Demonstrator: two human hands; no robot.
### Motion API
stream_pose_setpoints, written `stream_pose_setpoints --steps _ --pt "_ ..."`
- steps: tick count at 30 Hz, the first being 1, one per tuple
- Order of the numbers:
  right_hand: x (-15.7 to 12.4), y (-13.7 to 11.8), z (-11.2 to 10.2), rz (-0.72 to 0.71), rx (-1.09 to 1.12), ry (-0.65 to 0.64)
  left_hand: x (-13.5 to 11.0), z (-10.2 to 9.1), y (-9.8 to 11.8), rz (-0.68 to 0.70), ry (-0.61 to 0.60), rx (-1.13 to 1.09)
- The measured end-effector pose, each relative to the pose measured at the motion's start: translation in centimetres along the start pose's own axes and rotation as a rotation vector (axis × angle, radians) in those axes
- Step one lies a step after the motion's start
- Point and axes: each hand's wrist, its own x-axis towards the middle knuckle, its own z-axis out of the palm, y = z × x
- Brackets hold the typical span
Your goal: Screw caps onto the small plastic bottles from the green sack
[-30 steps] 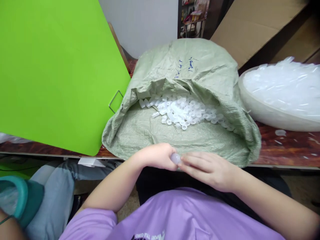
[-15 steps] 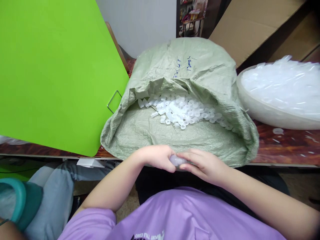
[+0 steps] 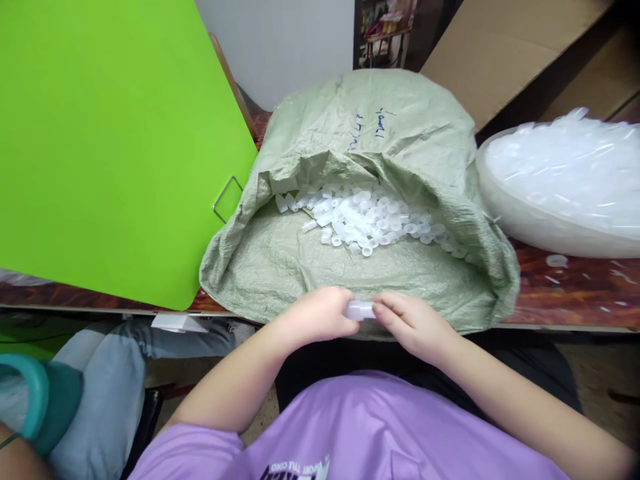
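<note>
Over the front lip of the sack, my left hand (image 3: 323,315) is closed around one end of a translucent plastic tube (image 3: 360,310). The fingers and thumb of my right hand (image 3: 413,323) pinch its other end, which looks narrower. Both ends are partly hidden by my fingers. Just behind my hands lies the open mouth of a pale green woven sack (image 3: 300,260). Many small white translucent plastic sleeves (image 3: 367,217) are heaped inside it.
Right of the sack, a large white bowl (image 3: 560,230) is piled with translucent plastic pieces. A bright green board (image 3: 115,153) stands on the left. Cardboard (image 3: 510,53) leans behind. At lower left are a teal bucket (image 3: 60,407) and another person's jeans-clad leg (image 3: 110,393).
My right hand has drawn slightly right and its fingers have closed to a pinch at the tube's end. More of the tube shows between my hands, now lying level.
</note>
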Motion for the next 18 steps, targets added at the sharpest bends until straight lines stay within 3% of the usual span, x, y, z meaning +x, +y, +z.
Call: stream_pose_setpoints --steps 2,5,7,11,13,18 --pt "-0.2 0.0 0.2 -0.141 -0.049 0.070 -0.3 0.3 -0.1 0.010 -0.029 -0.064" --pt "-0.3 -0.3 0.6 -0.243 -0.048 0.037 -0.8 0.7 -0.5 0.029 -0.085 -0.162" --pt "-0.3 -0.6 1.0 -0.175 0.031 0.005 -1.0 1.1 -0.8 0.008 -0.085 -0.191" --pt "-0.1 -1.3 1.9 -0.018 0.156 -0.008 -1.3 2.5 -1.4 -0.031 0.023 -0.216" --pt "0.1 -1.6 2.1 0.036 0.196 -0.040 -1.5 3.5 -1.8 -0.054 0.021 -0.325" --pt "1.2 -1.7 0.6 0.024 0.191 -0.199 -2.1 5.7 -3.0 -0.068 -0.276 -0.647"
